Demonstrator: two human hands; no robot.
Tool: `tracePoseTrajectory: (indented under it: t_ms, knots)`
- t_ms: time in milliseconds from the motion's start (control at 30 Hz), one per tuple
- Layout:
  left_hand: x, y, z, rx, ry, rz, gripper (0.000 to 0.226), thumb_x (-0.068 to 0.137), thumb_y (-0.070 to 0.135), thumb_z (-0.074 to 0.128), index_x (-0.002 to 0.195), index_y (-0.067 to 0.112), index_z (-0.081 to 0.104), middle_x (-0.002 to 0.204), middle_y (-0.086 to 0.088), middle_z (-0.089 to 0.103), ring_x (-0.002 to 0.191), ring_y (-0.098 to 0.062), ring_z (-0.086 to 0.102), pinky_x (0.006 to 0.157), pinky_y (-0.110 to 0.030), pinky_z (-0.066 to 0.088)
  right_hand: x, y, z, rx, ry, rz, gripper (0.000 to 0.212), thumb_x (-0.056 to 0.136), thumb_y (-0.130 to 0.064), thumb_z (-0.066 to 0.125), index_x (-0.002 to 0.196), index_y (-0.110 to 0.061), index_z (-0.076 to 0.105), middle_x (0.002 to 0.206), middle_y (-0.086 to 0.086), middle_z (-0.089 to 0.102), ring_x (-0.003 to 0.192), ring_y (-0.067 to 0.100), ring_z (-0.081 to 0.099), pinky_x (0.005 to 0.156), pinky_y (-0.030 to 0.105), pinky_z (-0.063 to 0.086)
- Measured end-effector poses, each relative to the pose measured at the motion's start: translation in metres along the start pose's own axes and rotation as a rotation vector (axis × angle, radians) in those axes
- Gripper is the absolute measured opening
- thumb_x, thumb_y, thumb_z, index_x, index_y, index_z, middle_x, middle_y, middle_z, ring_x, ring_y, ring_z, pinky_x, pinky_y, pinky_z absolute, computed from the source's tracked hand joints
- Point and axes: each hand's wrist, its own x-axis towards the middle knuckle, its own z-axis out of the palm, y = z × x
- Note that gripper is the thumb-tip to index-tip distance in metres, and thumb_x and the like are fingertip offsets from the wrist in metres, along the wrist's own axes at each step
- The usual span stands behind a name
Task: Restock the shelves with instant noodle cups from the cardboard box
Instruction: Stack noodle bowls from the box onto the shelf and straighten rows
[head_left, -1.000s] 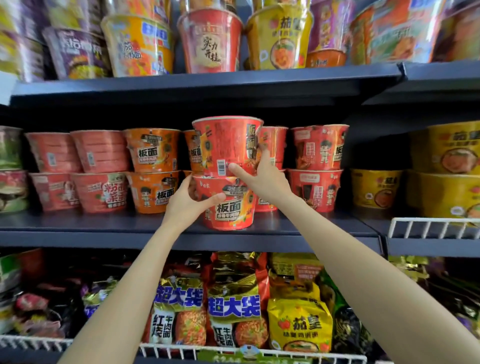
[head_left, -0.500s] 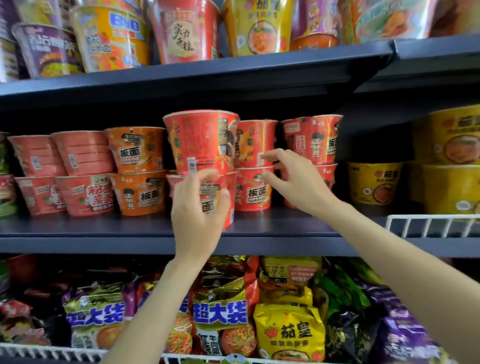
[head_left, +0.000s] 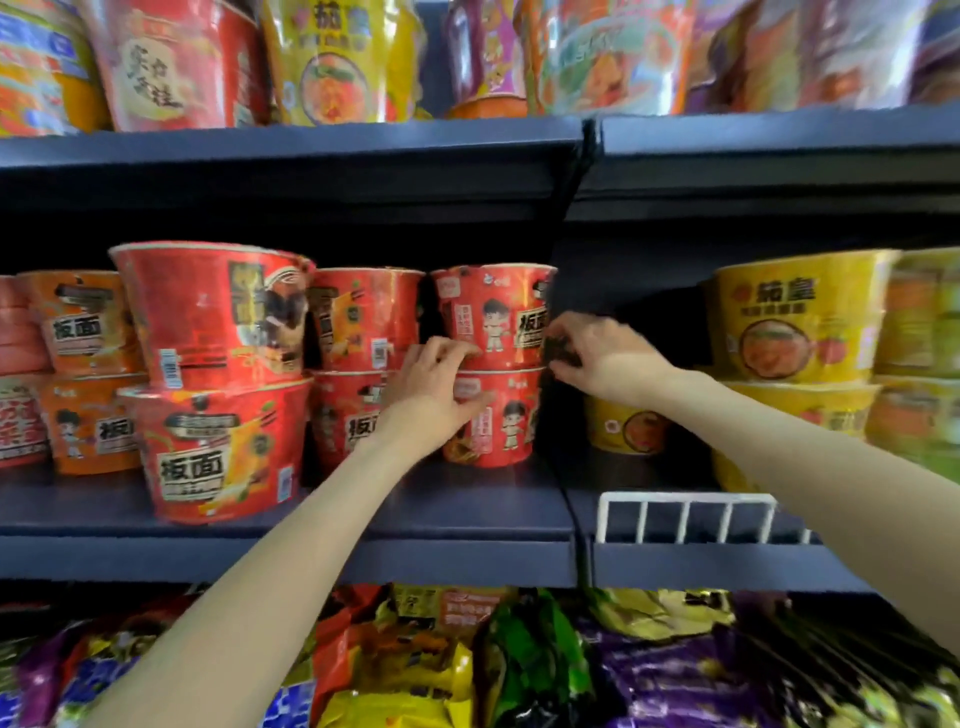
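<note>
Two red noodle cups stand stacked at the right end of the middle shelf (head_left: 291, 530), upright, cartoon figure facing out. My left hand (head_left: 434, 387) rests on the seam between the top cup (head_left: 498, 317) and the bottom cup (head_left: 501, 421); my right hand (head_left: 597, 356) touches the top one's right side. Nearer the edge stands a bigger red stack (head_left: 218, 374), its upper cup tilted a little.

Both my bare forearms reach up and forward, converging toward centre. Left hand (head_left: 434, 392): palm forward, fingers curled, thumb stretched right, pressed flat against a surface. Right hand (head_left: 602, 358): palm down, wrist slightly higher, fingers bent inward to the left, fingertips (head_left: 558, 332) pinched. Hands near, not touching.
</note>
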Motion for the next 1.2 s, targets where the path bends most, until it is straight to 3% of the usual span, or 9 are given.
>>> tracePoseTrajectory:
  t_ms: [200,367,467,567,700,800,900,1100,1200]
  knots:
    - [0.010,0.012,0.015,0.015,-0.046,-0.019,0.057,0.073,0.060,0.066,0.118,0.032,0.047,0.126,0.007,0.039,0.121,-0.015,0.034,0.088,-0.029,0.038,0.022,0.017,0.030,0.206,-0.275,0.118,0.070,0.088,-0.020,0.063,0.140,-0.006,0.019,0.138,0.016,0.048,0.122,0.028,0.052,0.100,0.037,0.043]
    - [0.017,-0.015,0.011,-0.355,-0.025,0.020,0.036,0.070,0.046,0.074,0.091,0.025,0.055,0.107,0.010,0.050,0.107,-0.014,0.048,0.090,-0.034,0.043,0.008,0.012,0.022,0.099,-0.165,0.052,0.051,0.085,-0.021,0.064,0.128,-0.013,0.039,0.125,0.009,0.058,0.112,0.025,0.058,0.093,0.035,0.048]
    - [0.015,-0.035,0.008,-0.224,0.002,0.077,0.029,0.078,0.038,0.071,0.103,0.028,0.061,0.111,0.011,0.054,0.112,-0.015,0.048,0.096,-0.042,0.042,-0.006,0.011,0.010,0.079,-0.128,-0.084,0.045,0.086,-0.021,0.062,0.128,-0.016,0.048,0.122,0.005,0.062,0.110,0.024,0.060,0.092,0.036,0.050]
    - [0.008,-0.039,0.011,-0.007,0.056,0.102,0.040,0.086,0.026,0.065,0.125,0.028,0.057,0.123,0.004,0.051,0.117,-0.019,0.046,0.096,-0.040,0.044,-0.010,0.012,0.006,0.165,-0.061,-0.162,0.040,0.084,-0.018,0.062,0.124,-0.019,0.056,0.120,0.000,0.064,0.108,0.017,0.060,0.092,0.035,0.051]
    - [0.004,-0.016,0.010,-0.184,0.120,0.067,0.033,0.086,0.040,0.061,0.117,0.029,0.057,0.121,0.010,0.051,0.110,-0.016,0.052,0.088,-0.040,0.050,-0.001,0.019,0.008,0.240,-0.006,0.008,0.043,0.086,-0.029,0.066,0.125,-0.016,0.052,0.119,0.002,0.059,0.100,0.017,0.060,0.086,0.032,0.052]
    - [0.011,-0.002,0.009,-0.056,0.029,-0.008,0.046,0.080,0.058,0.058,0.114,0.028,0.054,0.124,0.008,0.049,0.113,-0.017,0.049,0.093,-0.038,0.044,0.009,0.019,0.016,0.259,-0.108,0.146,0.053,0.087,-0.040,0.064,0.127,-0.009,0.046,0.118,0.004,0.059,0.091,0.012,0.054,0.076,0.024,0.045]
    - [0.015,-0.001,0.012,-0.006,0.055,-0.023,0.047,0.078,0.056,0.063,0.111,0.023,0.054,0.121,0.005,0.053,0.113,-0.019,0.049,0.094,-0.036,0.042,0.017,0.012,0.023,0.258,-0.082,0.158,0.049,0.089,-0.039,0.062,0.123,-0.007,0.048,0.118,0.007,0.061,0.093,0.016,0.057,0.074,0.024,0.045]
    - [0.019,-0.020,0.025,-0.158,0.102,-0.067,0.060,0.078,0.043,0.071,0.126,0.018,0.046,0.133,-0.005,0.045,0.114,-0.024,0.054,0.095,-0.043,0.048,0.025,-0.002,0.034,0.213,-0.212,0.133,0.058,0.090,-0.046,0.057,0.134,-0.011,0.042,0.132,0.007,0.055,0.116,0.025,0.056,0.096,0.037,0.047]
    - [0.024,-0.019,0.022,-0.412,0.109,-0.168,0.076,0.083,0.034,0.068,0.145,0.019,0.026,0.148,-0.007,0.032,0.129,-0.022,0.043,0.105,-0.045,0.040,0.026,-0.006,0.031,0.255,-0.032,0.136,0.065,0.087,-0.038,0.063,0.140,-0.015,0.035,0.137,0.008,0.047,0.120,0.027,0.052,0.098,0.040,0.046]
